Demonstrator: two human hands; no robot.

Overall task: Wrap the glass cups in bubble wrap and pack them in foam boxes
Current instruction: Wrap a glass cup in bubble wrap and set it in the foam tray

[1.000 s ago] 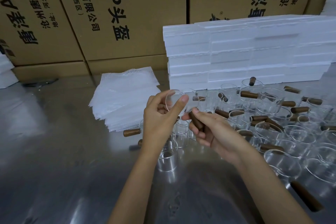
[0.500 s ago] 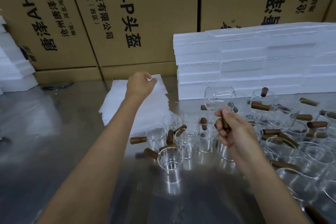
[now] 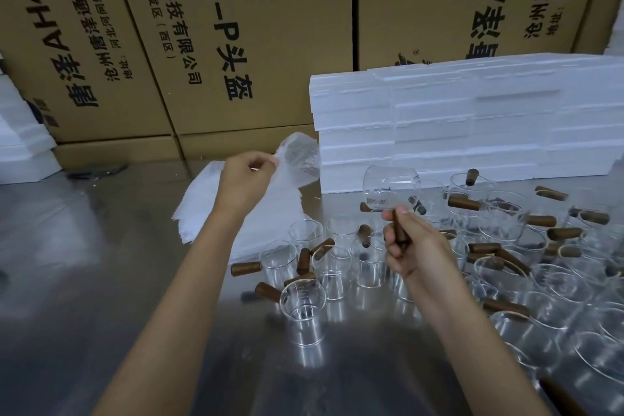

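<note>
Since the frame half a second ago, the left hand (image 3: pixel 244 181) has lifted one bubble wrap sheet (image 3: pixel 297 159) off the stack of bubble wrap sheets (image 3: pixel 202 203); earlier that hand was only reaching down onto the stack, and a second ago both hands were together on the cup.

Head view: the left hand's fingers are curled and pinch the sheet at its near edge, between thumb and forefinger; the sheet stands up and to the right of the fingertips, above the stack, which lies toward the table's (image 3: pixel 67 280) far edge near its middle. The right hand (image 3: pixel 410 246) grips the brown wooden handle (image 3: pixel 400 235) of a glass cup (image 3: pixel 391 189), fingers wrapped round the handle with the thumb on top. The cup's glass body is above and beyond the fingers, tipped on its side in the air, over the other glass cups (image 3: pixel 506 263) that crowd the right half of the table. A few cups (image 3: pixel 332 272) stand upright between the two forearms, near the stack. Stacked foam boxes (image 3: pixel 456 125) sit along the far edge on the right, just behind the cups. Cardboard cartons (image 3: pixel 253 27) with printed characters stand behind the table, and more white foam (image 3: pixel 20 145) lies at the far left edge.
</note>
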